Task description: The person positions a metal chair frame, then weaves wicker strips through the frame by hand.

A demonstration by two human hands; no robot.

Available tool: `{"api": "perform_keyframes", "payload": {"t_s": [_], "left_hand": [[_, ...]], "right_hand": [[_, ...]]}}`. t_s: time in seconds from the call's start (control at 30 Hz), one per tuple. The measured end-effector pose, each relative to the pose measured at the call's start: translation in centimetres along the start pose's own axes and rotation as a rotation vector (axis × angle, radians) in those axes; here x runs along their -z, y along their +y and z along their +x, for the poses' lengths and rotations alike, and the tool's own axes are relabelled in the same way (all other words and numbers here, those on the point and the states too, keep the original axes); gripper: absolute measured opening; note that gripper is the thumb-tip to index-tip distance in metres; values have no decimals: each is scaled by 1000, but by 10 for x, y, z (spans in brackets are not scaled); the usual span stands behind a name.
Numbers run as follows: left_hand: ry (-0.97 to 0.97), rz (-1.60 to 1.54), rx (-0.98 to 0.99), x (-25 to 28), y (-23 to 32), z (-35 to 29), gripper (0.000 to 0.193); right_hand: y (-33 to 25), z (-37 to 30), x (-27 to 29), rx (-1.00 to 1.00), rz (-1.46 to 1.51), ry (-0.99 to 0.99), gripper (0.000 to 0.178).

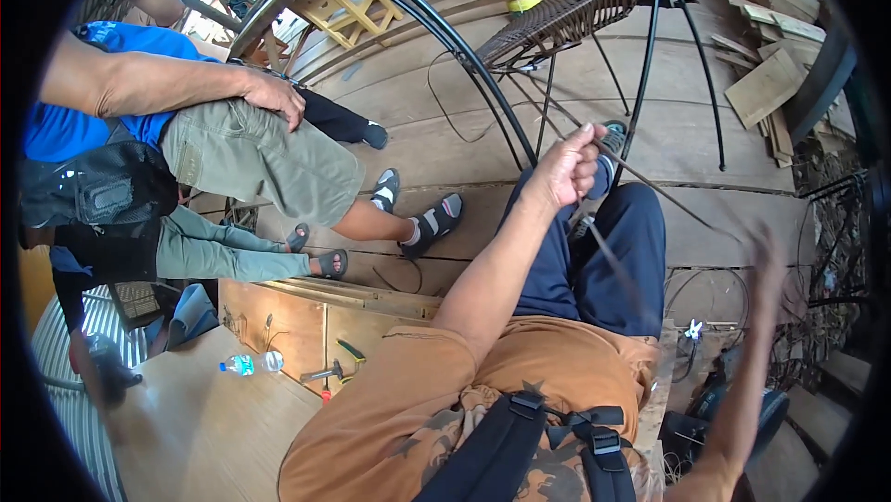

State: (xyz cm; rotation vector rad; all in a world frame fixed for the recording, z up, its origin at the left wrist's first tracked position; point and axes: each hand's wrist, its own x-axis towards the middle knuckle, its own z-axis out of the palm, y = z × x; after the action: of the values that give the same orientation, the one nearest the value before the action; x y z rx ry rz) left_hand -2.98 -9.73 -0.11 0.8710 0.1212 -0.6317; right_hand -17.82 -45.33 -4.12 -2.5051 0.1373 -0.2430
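Observation:
In front of me stands a chair with a black metal frame (647, 66) and a partly visible woven brown wicker seat (580, 21). My left hand (566, 168) is closed around a thin brown wicker strand (670, 199), above my knees. On one side the strand runs up toward the chair; on the other it stretches right, toward my right hand (767, 270). That hand is raised out to the right and smeared by motion, so its fingers do not show clearly. A second, blurred length of strand (613, 261) hangs below my left fist, across my lap.
At left sits a person in a blue shirt and khaki shorts (269, 159), with another person's legs (232, 250) beside. A water bottle (249, 364), a hammer (320, 374) and green-handled pliers (351, 351) lie on wooden boards. Wood scraps (766, 84) are piled at far right.

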Motion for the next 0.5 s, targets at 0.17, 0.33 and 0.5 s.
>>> {"api": "perform_keyframes", "payload": {"t_s": [0.17,0.33,0.5], "left_hand": [[-48,53,16,-1,1,6,21],[-73,-71,46,1,-8,9,17],[-174,-291,-25,6,-8,11,14]], "right_hand": [[-187,86,-120,46,246,-80,40],[-188,23,-66,250,203,-33,37],[-105,-125,96,-296,424,-92,16]]}}
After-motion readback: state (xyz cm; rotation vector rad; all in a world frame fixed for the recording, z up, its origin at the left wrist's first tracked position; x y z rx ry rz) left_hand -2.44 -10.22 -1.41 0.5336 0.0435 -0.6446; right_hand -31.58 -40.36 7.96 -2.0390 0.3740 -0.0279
